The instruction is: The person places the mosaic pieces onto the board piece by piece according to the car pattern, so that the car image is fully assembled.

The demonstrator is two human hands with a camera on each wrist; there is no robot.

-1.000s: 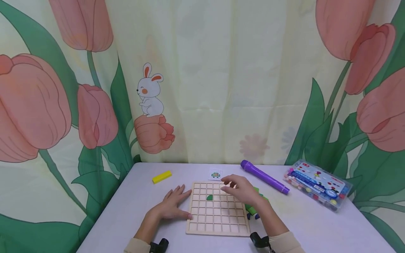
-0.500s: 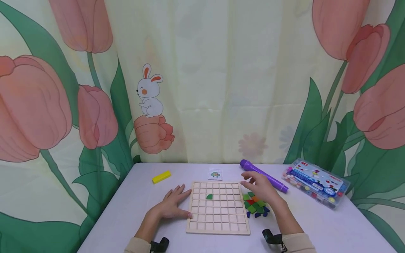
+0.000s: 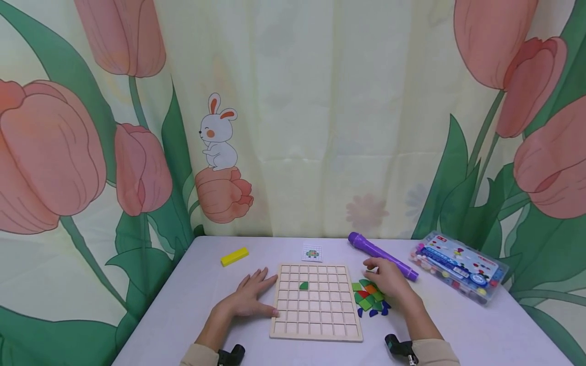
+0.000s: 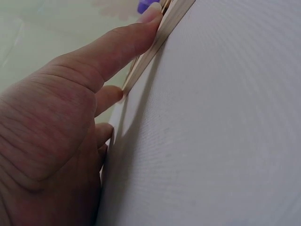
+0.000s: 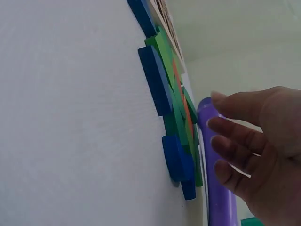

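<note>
We have the wooden grid board [image 3: 316, 301] lying flat at the centre of the table [image 3: 458, 330], with one green tile [image 3: 303, 285] seated in a cell in its upper middle; every other cell shows bare wood. Our left hand [image 3: 247, 299] lies at 9 o'clock of the board, fingers spread flat on the table and fingertips [image 4: 150, 16] touching the board's edge, which we judge is steadying it. Our right hand [image 3: 386, 279] hovers at 3 o'clock of the board, just above the pile of coloured tiles [image 3: 370, 299], fingers [image 5: 230, 132] loosely curved and apart, pinching nothing that we can see. The step in hand appears to be selecting a tile from the pile. The next move calls for lowering the fingers onto a single tile of the wanted colour and shape and pinching it free without scattering its overlapping neighbours, which lie stacked in green, blue, orange and red. A small pattern card [image 3: 312, 252] sits at 12 o'clock of the board. A purple marker-like tube [image 3: 382, 255] lies at 1 o'clock, just behind the right hand. A clear box of small beads [image 3: 460, 267] stands at 2 o'clock, well apart. A yellow block [image 3: 234, 256] lies at 11 o'clock. The table surface is pale and matt; behind it hangs a curtain [image 3: 293, 117] printed with tulips and a rabbit.
</note>
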